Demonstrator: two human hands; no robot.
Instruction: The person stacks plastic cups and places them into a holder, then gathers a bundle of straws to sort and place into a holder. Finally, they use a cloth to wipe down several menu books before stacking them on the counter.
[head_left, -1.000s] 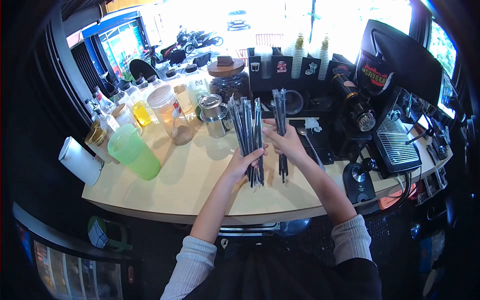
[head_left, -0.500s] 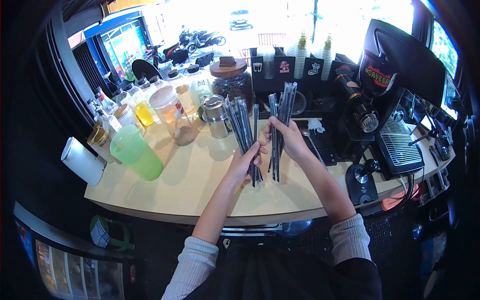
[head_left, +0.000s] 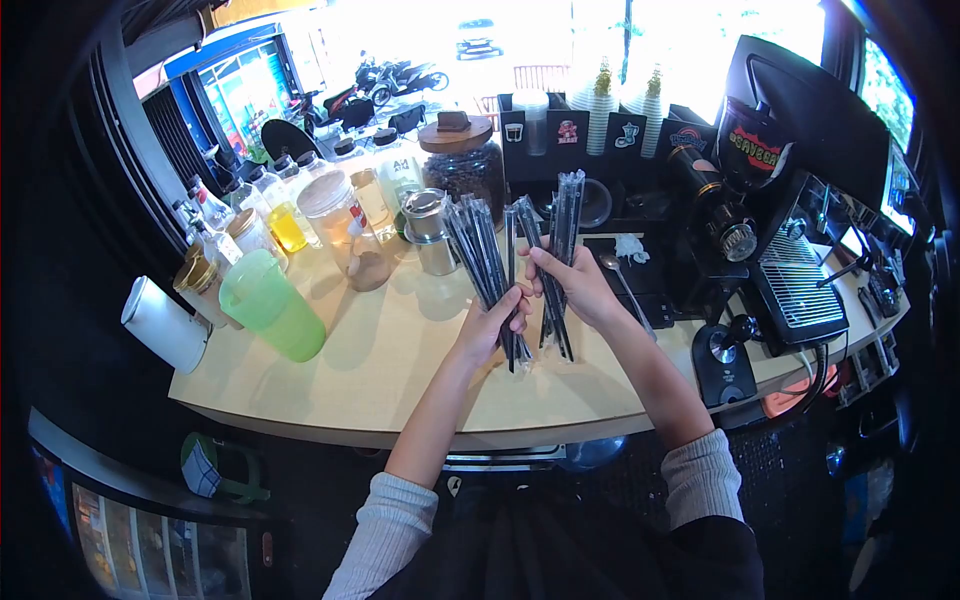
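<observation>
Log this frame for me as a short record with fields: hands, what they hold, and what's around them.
left hand: closed around the left bundle
right hand: closed around the right bundle
left bundle: dark, clear-wrapped straws, held roughly upright
right bundle: similar straws, also roughly upright
gap between bundles: narrow; contact unclear
surface: light wooden counter
left of hands: green pitcher, metal pot
right of hands: spoon
behind: wooden-lidded jar
straw count: cannot tell
</observation>
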